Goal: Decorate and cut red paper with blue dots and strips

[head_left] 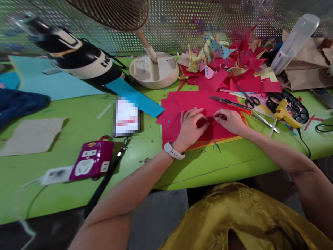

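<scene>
Both hands work close together over a stack of red paper sheets (189, 99) on the green table. My left hand (194, 126), with a white band on its wrist, has its fingers curled and the thumb meeting the fingertips on red paper. Just to its right, my right hand (230, 121) pinches red paper between thumb and fingers. The outline of the held piece blends into the red sheets below. A box cutter (231, 105) with an orange edge lies right behind my right hand. Dark-handled scissors (252, 101) rest beyond it.
A yellow glue gun (290, 113) lies on the right by a black palette-like tray (300, 104). Folded paper pieces (221, 55) are heaped at the back. On the left are a fan base (156, 74), a black bottle (78, 59), a phone (127, 116) and a purple power adapter (93, 156).
</scene>
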The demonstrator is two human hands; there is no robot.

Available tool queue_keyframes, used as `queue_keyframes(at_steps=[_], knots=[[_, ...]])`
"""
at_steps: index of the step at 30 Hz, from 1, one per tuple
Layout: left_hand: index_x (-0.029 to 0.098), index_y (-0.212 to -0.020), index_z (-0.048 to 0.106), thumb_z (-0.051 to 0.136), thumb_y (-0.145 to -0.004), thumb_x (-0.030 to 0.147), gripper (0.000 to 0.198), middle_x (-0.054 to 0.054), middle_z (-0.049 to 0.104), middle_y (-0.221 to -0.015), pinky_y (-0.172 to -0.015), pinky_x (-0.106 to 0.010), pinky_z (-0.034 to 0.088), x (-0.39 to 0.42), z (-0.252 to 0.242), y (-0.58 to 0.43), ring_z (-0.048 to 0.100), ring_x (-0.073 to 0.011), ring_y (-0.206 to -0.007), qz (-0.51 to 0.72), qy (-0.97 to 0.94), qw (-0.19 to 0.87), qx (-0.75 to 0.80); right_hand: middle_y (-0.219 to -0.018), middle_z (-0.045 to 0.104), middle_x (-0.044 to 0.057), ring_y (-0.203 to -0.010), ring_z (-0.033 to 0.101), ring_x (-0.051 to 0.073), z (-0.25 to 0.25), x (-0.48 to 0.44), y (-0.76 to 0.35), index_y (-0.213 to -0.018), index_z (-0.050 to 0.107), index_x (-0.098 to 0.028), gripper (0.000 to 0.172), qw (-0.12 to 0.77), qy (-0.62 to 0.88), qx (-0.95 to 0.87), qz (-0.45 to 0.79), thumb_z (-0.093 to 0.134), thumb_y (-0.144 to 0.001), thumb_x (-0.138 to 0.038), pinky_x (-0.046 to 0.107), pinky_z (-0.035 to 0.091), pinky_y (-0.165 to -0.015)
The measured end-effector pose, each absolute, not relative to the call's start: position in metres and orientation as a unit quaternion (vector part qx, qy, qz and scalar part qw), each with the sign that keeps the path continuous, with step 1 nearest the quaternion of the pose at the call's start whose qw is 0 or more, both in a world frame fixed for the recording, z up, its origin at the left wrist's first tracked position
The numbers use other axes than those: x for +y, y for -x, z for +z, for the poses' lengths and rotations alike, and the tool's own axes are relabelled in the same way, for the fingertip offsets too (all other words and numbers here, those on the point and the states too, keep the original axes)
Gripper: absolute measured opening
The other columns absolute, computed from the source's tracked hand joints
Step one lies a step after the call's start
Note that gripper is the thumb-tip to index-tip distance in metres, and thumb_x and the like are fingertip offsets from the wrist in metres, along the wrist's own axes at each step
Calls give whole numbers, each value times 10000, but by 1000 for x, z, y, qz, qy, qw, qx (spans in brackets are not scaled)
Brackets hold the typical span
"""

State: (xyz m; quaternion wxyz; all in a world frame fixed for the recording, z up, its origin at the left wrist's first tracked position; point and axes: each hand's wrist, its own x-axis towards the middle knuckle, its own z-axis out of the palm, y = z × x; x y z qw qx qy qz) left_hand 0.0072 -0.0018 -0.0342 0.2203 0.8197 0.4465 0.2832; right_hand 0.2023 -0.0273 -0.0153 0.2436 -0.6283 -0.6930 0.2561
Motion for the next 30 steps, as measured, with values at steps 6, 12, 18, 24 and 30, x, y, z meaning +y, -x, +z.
queue_keyframes(at_steps=[6,12,18,24,30], knots=[[277,-901,694,694,-858,366,100,-57,672,-1276,-1155,-675,199,-9,-29,-4,530,-333,-1279,283,-843,182,420,-841,745,14,-725,643,132,-17,-28,-203,-963,715,-205,129,240,621,-701,257,612,-888,-229,237,413,-641],[281,-912,726,669,-878,366,108,-53,699,-1228,-1139,-654,269,-2,-30,-1,583,-322,-1222,277,-844,212,407,-847,747,11,-721,641,129,-19,-28,-205,-956,717,-211,128,246,611,-704,264,611,-885,-221,235,418,-643],[235,-995,744,600,-925,401,231,-88,720,-1165,-984,-449,505,1,-29,1,659,-252,-1093,295,-845,252,367,-864,752,23,-721,639,132,-18,-27,-205,-950,727,-199,128,235,611,-713,250,619,-886,-227,243,414,-651],[245,-1018,737,592,-933,385,219,-80,722,-1188,-1034,-473,470,2,-28,2,657,-246,-1118,285,-853,241,365,-917,752,23,-738,635,131,-19,-28,-206,-1012,730,-215,168,240,598,-723,247,614,-892,-232,241,421,-660],[257,-1061,725,573,-943,365,221,-71,721,-1203,-1024,-453,497,2,-30,5,662,-243,-1128,282,-858,241,355,-998,746,36,-852,659,160,-22,-29,-209,-1060,743,-242,221,214,559,-775,203,588,-904,-226,265,446,-749]])
